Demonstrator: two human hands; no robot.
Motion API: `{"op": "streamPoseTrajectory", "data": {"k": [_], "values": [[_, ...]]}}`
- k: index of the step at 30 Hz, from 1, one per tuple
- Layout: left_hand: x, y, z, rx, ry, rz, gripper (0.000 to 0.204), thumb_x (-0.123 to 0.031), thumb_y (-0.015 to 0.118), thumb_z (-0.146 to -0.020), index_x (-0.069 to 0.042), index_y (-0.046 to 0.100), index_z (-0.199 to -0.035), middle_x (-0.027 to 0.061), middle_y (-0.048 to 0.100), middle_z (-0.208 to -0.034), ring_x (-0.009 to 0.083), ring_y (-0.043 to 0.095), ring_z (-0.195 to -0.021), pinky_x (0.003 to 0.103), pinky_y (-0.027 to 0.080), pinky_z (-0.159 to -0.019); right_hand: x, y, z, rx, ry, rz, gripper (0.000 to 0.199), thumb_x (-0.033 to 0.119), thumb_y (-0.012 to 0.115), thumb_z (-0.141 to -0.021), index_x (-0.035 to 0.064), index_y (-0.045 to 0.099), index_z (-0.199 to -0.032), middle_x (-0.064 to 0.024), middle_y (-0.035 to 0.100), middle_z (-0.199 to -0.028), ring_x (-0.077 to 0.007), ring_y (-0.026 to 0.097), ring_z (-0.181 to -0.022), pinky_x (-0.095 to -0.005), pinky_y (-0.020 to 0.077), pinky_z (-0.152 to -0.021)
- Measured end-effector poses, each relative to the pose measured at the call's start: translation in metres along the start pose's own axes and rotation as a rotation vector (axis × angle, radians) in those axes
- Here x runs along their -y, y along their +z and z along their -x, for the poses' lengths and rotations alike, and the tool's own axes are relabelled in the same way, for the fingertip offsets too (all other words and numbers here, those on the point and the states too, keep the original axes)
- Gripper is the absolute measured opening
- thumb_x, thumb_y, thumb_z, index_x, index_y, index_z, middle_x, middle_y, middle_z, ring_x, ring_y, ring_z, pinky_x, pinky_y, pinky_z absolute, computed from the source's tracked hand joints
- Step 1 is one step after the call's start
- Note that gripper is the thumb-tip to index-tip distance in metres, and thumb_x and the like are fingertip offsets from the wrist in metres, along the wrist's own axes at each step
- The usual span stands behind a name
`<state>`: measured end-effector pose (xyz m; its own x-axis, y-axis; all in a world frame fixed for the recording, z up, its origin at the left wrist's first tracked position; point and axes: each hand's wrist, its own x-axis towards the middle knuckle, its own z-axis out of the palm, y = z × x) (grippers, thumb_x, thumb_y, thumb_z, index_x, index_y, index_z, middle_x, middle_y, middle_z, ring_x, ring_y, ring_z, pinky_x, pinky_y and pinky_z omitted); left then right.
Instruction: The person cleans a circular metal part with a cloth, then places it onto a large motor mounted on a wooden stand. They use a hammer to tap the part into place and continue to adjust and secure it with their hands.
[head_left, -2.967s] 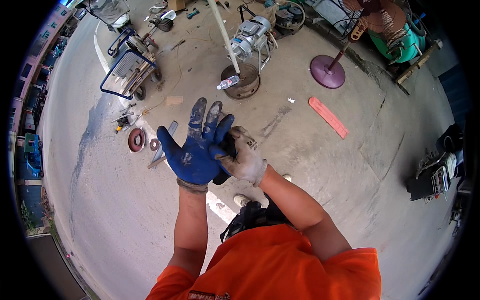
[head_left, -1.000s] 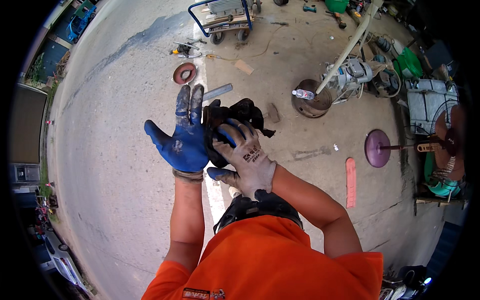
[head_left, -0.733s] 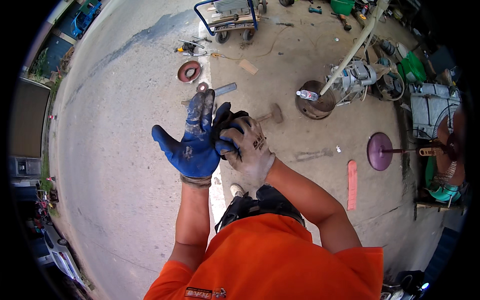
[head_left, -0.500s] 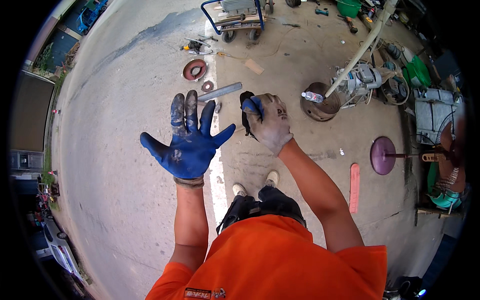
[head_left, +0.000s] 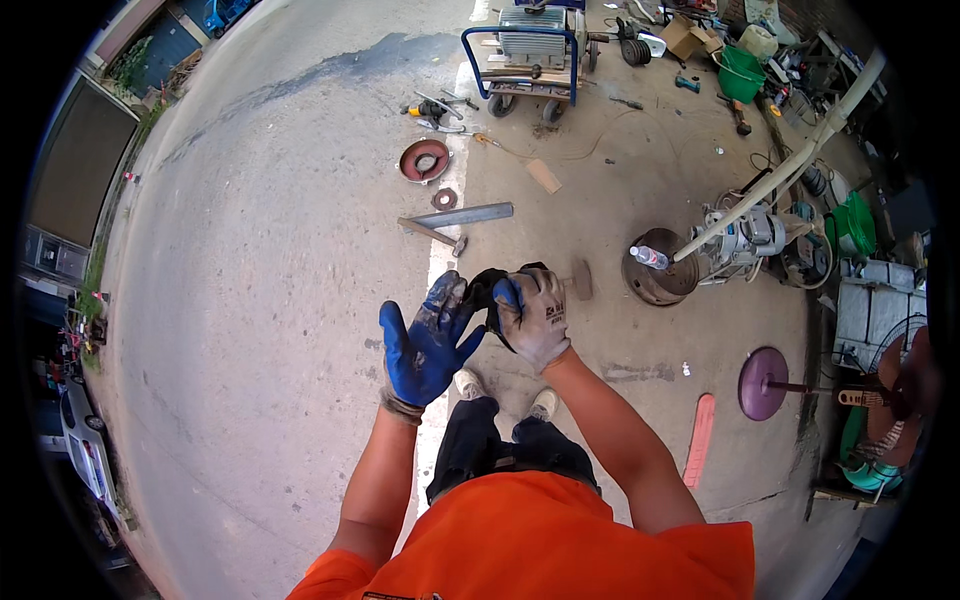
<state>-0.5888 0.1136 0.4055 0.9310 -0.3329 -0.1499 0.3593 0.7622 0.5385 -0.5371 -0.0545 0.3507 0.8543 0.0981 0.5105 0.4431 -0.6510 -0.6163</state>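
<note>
My right hand (head_left: 535, 318), in a grey glove with blue fingertips, is closed around a dark, crumpled, black thing (head_left: 487, 290) whose kind I cannot make out. To its left is my left hand (head_left: 428, 350), its glove's blue, dirt-smeared palm showing and its fingers apart. The left fingertips reach the black thing's edge; whether they touch it is unclear. Beyond both hands, a hammer (head_left: 440, 240) lies on the ground against a flat grey metal bar (head_left: 470, 214). A blurred brownish shape (head_left: 580, 280) shows just right of my right hand.
A reddish round metal part (head_left: 410, 165) and a small ring (head_left: 445, 199) lie farther off, below some tools (head_left: 432, 112). At the back stands a cart (head_left: 520, 75) carrying a motor. Rightward are a rusty drum (head_left: 660, 285) with a bottle (head_left: 649, 257), a machine (head_left: 745, 235) and a fan (head_left: 764, 383).
My left hand has moved right and toward my body, up to the black thing. My right hand has come lower with it. The view has shifted, showing more of the cart and the hammer.
</note>
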Motion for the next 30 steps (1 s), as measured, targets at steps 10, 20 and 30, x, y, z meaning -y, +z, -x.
{"op": "streamPoseTrajectory", "data": {"k": [10, 20, 30], "values": [[-0.012, -0.111, -0.054, -0.061, 0.003, -0.305, 0.071, -0.057, 0.032, -0.092, -0.003, 0.034, -0.138, 0.0128, 0.041, -0.139, 0.0227, 0.039, -0.128, 0.034, 0.026, -0.108, -0.042, 0.092, -0.044, 0.268, -0.066, 0.124, 0.030, 0.027, 0.059, -0.077, 0.0065, 0.058, -0.099, -0.0146, 0.058, -0.091, -0.0345, 0.053, -0.086, -0.0452, 0.0411, -0.079], [-0.168, -0.166, -0.118, -0.096, -0.062, 0.471, 0.082, -0.067, 0.029, -0.086, -0.009, 0.025, -0.143, 0.0155, 0.032, -0.144, 0.0307, 0.031, -0.133, 0.041, 0.018, -0.112, -0.139, 0.118, -0.087, -0.005, 0.479, 0.188, 0.024, 0.026, 0.052, -0.090, 0.0028, 0.057, -0.094, -0.0173, 0.059, -0.086, -0.0359, 0.056, -0.083, -0.0417, 0.0444, -0.073], [-0.240, -0.250, -0.226, 0.077, -0.207, 0.588, 0.087, -0.071, 0.033, -0.083, -0.006, 0.031, -0.141, 0.0124, 0.043, -0.138, 0.0246, 0.043, -0.125, 0.038, 0.023, -0.110, 0.003, 0.278, -0.252, 0.290, -0.276, 0.129, 0.038, 0.038, 0.064, -0.075, 0.0141, 0.059, -0.104, -0.0112, 0.055, -0.105, -0.0306, 0.053, -0.093, -0.0452, 0.0401, -0.079]]}}
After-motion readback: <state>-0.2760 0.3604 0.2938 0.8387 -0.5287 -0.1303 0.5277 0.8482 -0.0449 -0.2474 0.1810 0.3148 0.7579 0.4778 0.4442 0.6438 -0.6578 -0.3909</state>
